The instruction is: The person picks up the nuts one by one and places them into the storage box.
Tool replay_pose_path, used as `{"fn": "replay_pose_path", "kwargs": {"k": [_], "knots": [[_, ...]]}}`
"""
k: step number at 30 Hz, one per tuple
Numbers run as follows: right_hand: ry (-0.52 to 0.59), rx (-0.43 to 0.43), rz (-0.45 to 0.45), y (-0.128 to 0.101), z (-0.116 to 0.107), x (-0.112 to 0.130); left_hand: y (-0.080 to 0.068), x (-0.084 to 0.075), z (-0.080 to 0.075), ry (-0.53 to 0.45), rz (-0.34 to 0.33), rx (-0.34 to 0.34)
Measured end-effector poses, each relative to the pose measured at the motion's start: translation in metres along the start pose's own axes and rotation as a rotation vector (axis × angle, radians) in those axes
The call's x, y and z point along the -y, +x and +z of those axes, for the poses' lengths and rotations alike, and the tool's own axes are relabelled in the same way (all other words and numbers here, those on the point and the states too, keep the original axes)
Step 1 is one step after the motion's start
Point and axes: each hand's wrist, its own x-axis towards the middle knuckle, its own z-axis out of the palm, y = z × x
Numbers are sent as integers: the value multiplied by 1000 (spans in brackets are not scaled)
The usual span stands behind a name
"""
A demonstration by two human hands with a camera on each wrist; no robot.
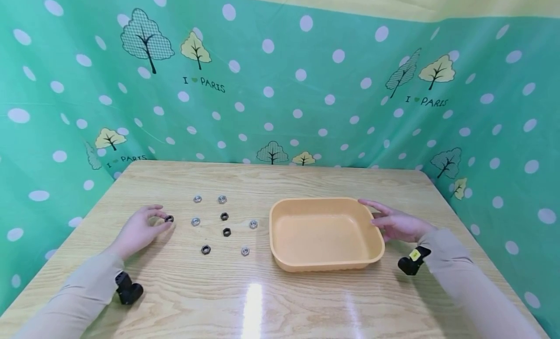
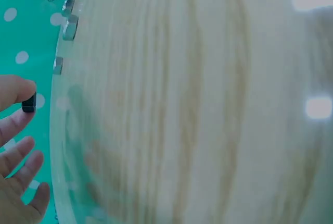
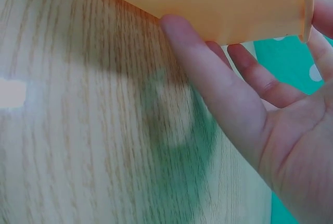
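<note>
Left hand: our left hand (image 1: 139,230) rests toward the table's left edge and pinches one black nut (image 1: 168,218) between thumb and fingertip, just off the surface; the left wrist view shows the same pinch, with the other fingers loosely spread.
Right hand: our right hand (image 1: 395,223) lies with fingers spread and fairly straight against the right outer wall of the tray (image 1: 375,241); the right wrist view shows the thumb touching the tray's side.
Tray: a shallow orange plastic tray sits right of the table's middle, and nothing shows inside it.
Loose nuts: three black nuts (image 1: 224,216) and five silver nuts (image 1: 222,199) lie scattered between the left hand and the tray, apart from one another.
Progress: we judge the work barely begun, with one nut lifted, none in the tray and eight left on the table.
Surface: a pale wood-grain table (image 1: 262,300) with a glossy glare near its front edge.
Room: a green curtain (image 1: 280,86) with white dots and trees hangs round the back and sides.
</note>
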Motion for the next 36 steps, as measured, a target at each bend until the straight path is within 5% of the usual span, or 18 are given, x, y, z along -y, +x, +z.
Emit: {"fn": "replay_pose_path", "kwargs": {"k": [9,36], "knots": [[-8,-21,14,-2,1,0,5,-10,2,0,24,-52],[7,-33,21,-3,4,2,22,-64,24,-101,66,-35]]}}
